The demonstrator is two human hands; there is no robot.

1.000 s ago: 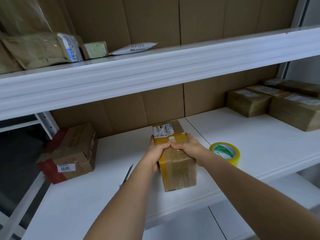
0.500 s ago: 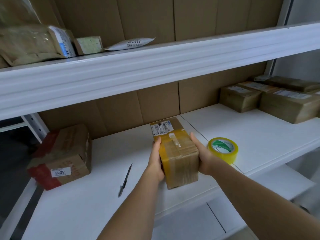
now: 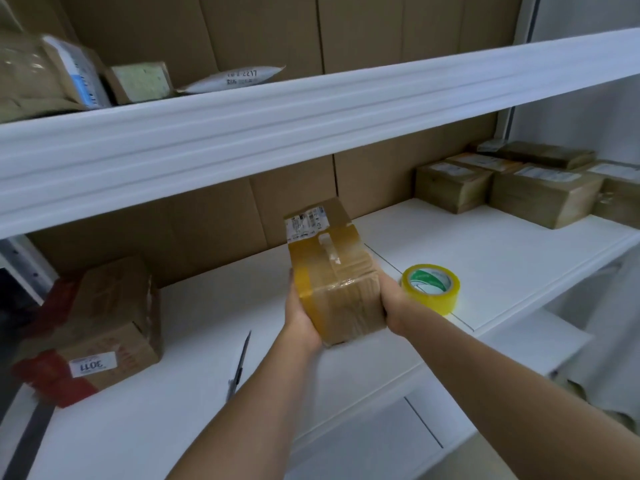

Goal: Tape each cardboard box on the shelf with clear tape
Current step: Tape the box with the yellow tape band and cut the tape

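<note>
A small cardboard box (image 3: 334, 271), wrapped in yellowish tape and bearing a white label on its far end, sits between my hands over the middle of the white shelf (image 3: 485, 258). My left hand (image 3: 299, 311) grips its left side and my right hand (image 3: 393, 299) grips its right side. The box's near end looks lifted off the shelf. A roll of tape (image 3: 431, 289) with a green and white core lies flat just right of my right hand.
A box with red tape and a "3011" label (image 3: 100, 330) stands at the left. Several labelled boxes (image 3: 540, 188) are stacked at the right rear. A dark pen-like tool (image 3: 240, 362) lies by my left forearm. Parcels (image 3: 138, 81) rest on the upper shelf.
My hands slid from the top of the box to its two sides and have raised it a little off the shelf.
</note>
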